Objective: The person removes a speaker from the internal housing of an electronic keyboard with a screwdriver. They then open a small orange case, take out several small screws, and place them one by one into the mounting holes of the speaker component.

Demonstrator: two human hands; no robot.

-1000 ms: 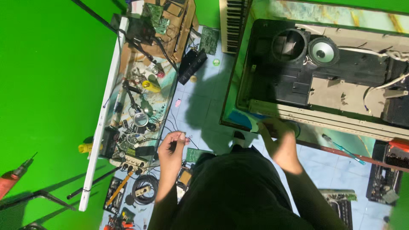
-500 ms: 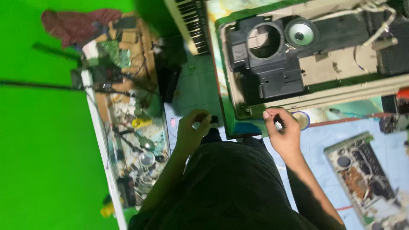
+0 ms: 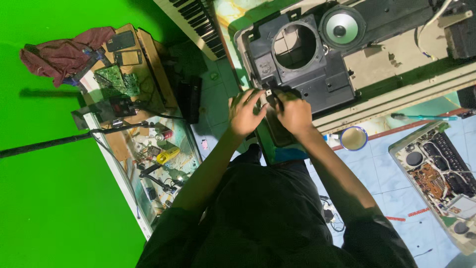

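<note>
A black plastic speaker housing [image 3: 317, 84] with a large round hole lies in an opened keyboard case [image 3: 396, 94] in front of me. Beside the hole sits a grey speaker cone [image 3: 341, 28]. Both hands meet at the housing's near left corner. My left hand [image 3: 244, 113] has its fingers spread and rests against the housing edge, fingertips at a small light part [image 3: 268, 93]. My right hand [image 3: 296, 113] is curled around a small dark tool whose tip points at that same spot; the tool is mostly hidden by the fingers.
A row of piano keys [image 3: 196, 22] runs at the top. On the left stand a cluttered workbench [image 3: 148, 144], a green circuit board [image 3: 116, 79], a red cloth [image 3: 59, 52] and a black box [image 3: 190, 99]. A blue-rimmed cup [image 3: 354, 138] and an opened circuit unit [image 3: 436, 168] lie on the right.
The view has swung and come closer to the housing. Both hands have moved up from near my lap and come together at the housing's corner.
</note>
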